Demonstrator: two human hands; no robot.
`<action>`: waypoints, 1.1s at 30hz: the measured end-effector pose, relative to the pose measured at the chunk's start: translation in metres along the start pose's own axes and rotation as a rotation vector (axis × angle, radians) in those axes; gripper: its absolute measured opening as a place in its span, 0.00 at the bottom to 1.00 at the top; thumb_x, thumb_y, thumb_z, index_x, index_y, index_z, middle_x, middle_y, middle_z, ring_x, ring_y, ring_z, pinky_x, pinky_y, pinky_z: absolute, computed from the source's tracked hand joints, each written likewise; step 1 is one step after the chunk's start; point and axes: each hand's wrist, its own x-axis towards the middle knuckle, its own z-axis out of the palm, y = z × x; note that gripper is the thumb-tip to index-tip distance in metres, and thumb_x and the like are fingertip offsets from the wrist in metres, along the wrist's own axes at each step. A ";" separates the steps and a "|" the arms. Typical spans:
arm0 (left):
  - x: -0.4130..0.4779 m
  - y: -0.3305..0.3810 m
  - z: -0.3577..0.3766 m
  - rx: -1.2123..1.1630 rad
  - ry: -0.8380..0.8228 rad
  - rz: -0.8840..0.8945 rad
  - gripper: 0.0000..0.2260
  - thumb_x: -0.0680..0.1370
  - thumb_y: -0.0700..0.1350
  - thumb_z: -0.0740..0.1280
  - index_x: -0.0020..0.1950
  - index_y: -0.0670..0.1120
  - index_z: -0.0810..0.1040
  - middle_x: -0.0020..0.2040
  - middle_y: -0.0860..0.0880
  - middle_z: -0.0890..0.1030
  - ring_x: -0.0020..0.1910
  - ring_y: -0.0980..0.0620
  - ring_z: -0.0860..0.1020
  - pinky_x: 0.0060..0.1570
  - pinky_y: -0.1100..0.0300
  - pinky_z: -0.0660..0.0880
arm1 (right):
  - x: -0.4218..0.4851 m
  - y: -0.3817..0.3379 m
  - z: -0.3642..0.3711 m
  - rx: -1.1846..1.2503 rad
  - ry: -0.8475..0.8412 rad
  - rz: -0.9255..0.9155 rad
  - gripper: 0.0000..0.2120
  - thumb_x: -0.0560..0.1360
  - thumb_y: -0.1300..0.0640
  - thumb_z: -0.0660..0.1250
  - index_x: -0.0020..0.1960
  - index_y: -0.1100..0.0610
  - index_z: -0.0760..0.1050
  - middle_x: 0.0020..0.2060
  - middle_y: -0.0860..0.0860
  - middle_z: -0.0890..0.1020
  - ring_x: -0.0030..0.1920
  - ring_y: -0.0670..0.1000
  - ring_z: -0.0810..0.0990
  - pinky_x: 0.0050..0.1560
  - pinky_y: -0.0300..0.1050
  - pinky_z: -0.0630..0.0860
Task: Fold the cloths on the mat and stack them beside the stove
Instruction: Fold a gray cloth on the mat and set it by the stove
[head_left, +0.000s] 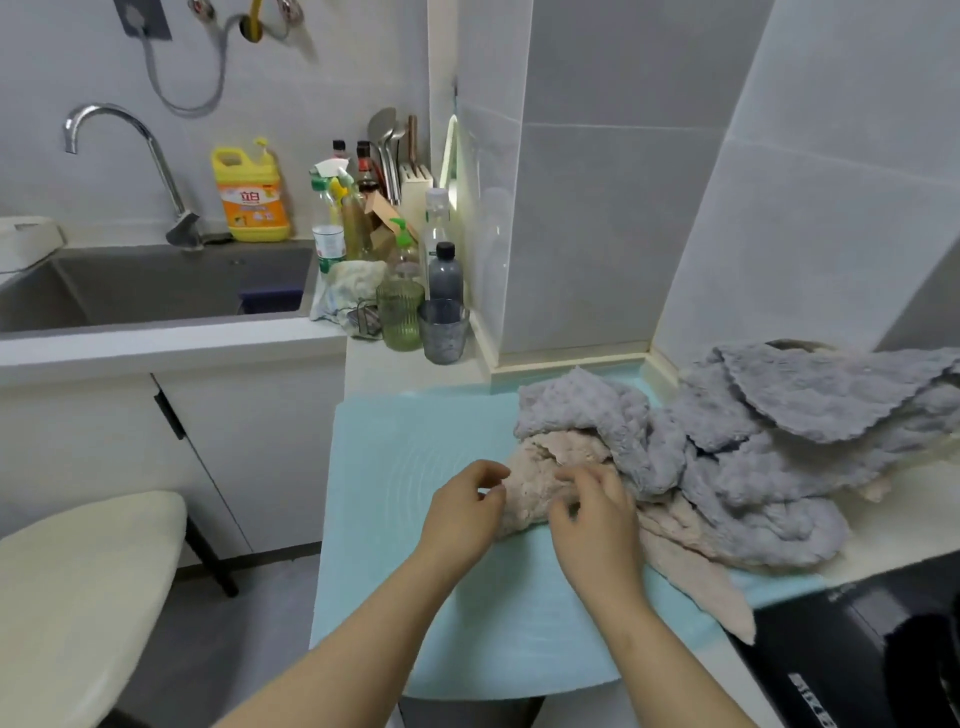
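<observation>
Tiled kitchen walls enclosed a narrow pale counter, on which a light turquoise mat (415, 441) lay with its near edge reaching the counter's front. A heap of fluffy grey cloths (753, 467) covered the mat's right part and spilled onto the counter beyond it. A fluffy pink-beige cloth (530, 493) lay partly beneath them, its near-left end exposed and one corner trailing towards the black stove (857, 649).

The left hand (467, 512) was at the exposed end of the pink-beige cloth, thumb and forefinger curled to a narrow gap. Whether they held fabric could not be established. The right hand (597, 514) rested on the same cloth with its fingers curled into the pile, judged to be a grip, though blurred.

No folded cloth or stack was visible. The step in hand was judged to be drawing the first cloth out of the heap. The next move would call for pulling it left and towards the person, free of the grey cloths, then spreading it flat.

Open room existed on the bare left and near parts of the mat. A green ribbed glass (400, 317) and a grey tumbler (441, 332) stood near the mat's far-left corner, a hazard to any wide sweep. The trailing corner near the stove would need clearing.
</observation>
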 end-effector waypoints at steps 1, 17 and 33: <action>0.015 0.004 0.002 -0.022 -0.025 0.006 0.11 0.78 0.40 0.60 0.55 0.50 0.77 0.51 0.53 0.79 0.44 0.57 0.76 0.39 0.70 0.71 | 0.008 -0.003 0.002 -0.015 0.127 -0.007 0.12 0.73 0.64 0.63 0.55 0.56 0.78 0.57 0.52 0.76 0.59 0.55 0.70 0.59 0.46 0.67; 0.151 0.043 0.019 0.357 -0.534 0.515 0.21 0.75 0.43 0.61 0.68 0.48 0.68 0.65 0.47 0.74 0.63 0.44 0.72 0.60 0.51 0.71 | 0.071 -0.040 0.011 -0.081 0.561 0.347 0.12 0.77 0.64 0.59 0.57 0.58 0.77 0.52 0.52 0.80 0.58 0.55 0.71 0.61 0.49 0.66; 0.162 0.086 -0.102 -0.324 -0.423 0.533 0.08 0.78 0.41 0.62 0.43 0.54 0.74 0.42 0.55 0.78 0.42 0.56 0.75 0.45 0.61 0.72 | 0.084 -0.143 -0.008 0.096 0.622 -0.109 0.08 0.76 0.60 0.62 0.49 0.51 0.78 0.43 0.41 0.78 0.45 0.32 0.73 0.47 0.22 0.65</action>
